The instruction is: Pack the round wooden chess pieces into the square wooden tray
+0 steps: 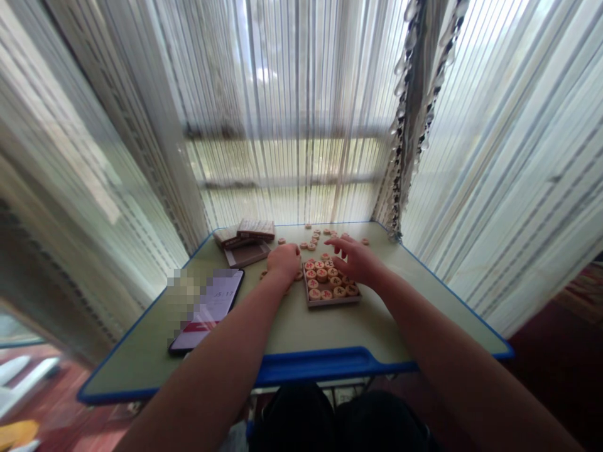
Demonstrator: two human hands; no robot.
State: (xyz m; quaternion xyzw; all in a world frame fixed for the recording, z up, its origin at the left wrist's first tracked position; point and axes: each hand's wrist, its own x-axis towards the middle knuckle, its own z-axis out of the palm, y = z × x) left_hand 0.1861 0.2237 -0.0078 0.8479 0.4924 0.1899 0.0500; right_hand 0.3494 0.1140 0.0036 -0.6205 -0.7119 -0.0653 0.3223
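Note:
A shallow square box [330, 303] sits near the middle of the table, partly filled with round wooden Chinese chess pieces [321, 275] that bear red and dark characters. Over its upper right corner is my right hand [354, 257], fingers apart and bent a little. Just left of the box, my left hand [283, 258] has its fingers curled in; whatever they may hold is hidden. Loose pieces lie around and partly under that hand. Further loose chess pieces [311, 247] are scattered beyond the box.
Stacked flat boxes [255, 228] and an open box tray [246, 254] stand at the back left. A phone [214, 307] lies on the left of the table [377, 339], which has a raised blue edge. Curtains [292, 113] hang close behind the table.

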